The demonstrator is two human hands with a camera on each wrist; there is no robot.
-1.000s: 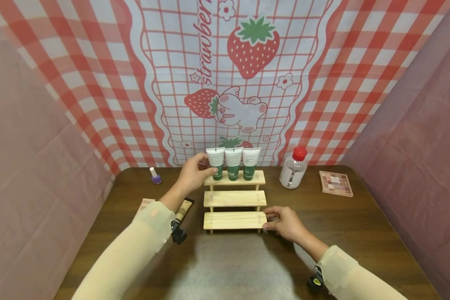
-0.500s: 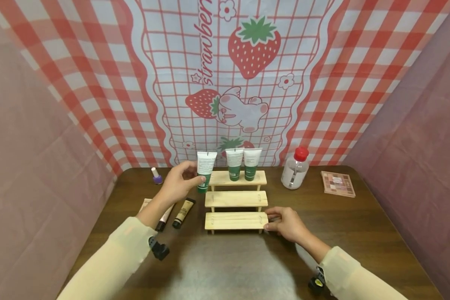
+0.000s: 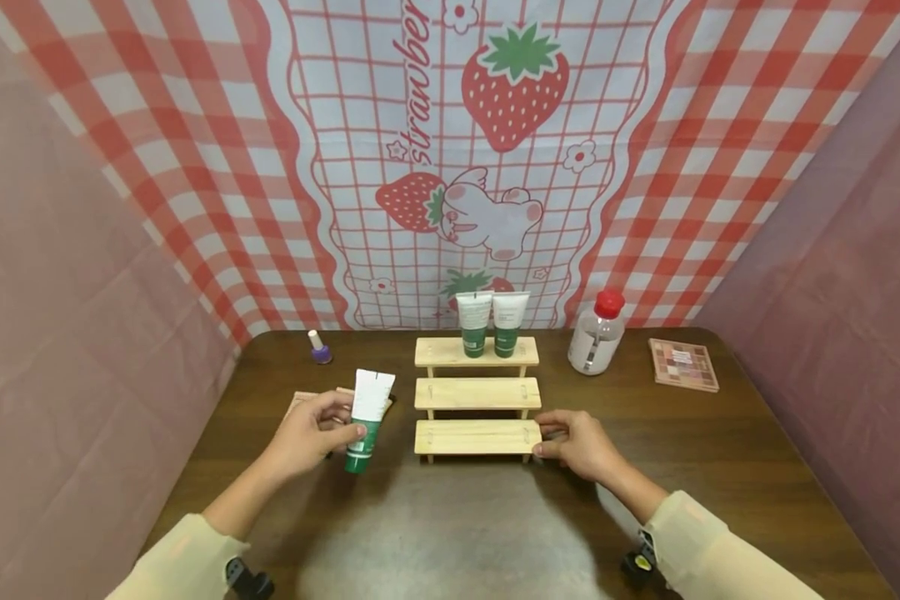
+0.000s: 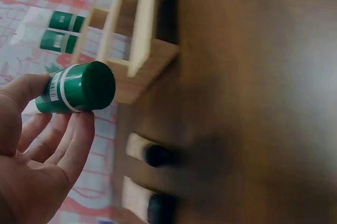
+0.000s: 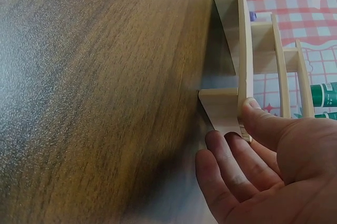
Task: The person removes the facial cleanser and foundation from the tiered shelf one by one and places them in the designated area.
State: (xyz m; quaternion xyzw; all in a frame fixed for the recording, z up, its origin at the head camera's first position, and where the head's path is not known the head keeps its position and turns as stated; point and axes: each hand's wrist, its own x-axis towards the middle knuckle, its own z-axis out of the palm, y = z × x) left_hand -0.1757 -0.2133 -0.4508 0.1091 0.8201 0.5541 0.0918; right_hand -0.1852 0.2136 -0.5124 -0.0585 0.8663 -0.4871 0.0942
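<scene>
Cloth [image 3: 450, 158] reads "strawber"; tube [image 3: 371, 407] print seems illegible.

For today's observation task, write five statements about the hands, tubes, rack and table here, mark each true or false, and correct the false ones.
1. The left hand holds a green-and-white tube. True.
2. The right hand grips the lowest step of the wooden rack. True.
3. Three tubes stand on the wooden rack. False: two tubes do, on its top step.
4. In the head view, a red-capped bottle stands right of the wooden rack. True.
5. The table bears nothing purple. False: a small purple bottle is on it.
</scene>
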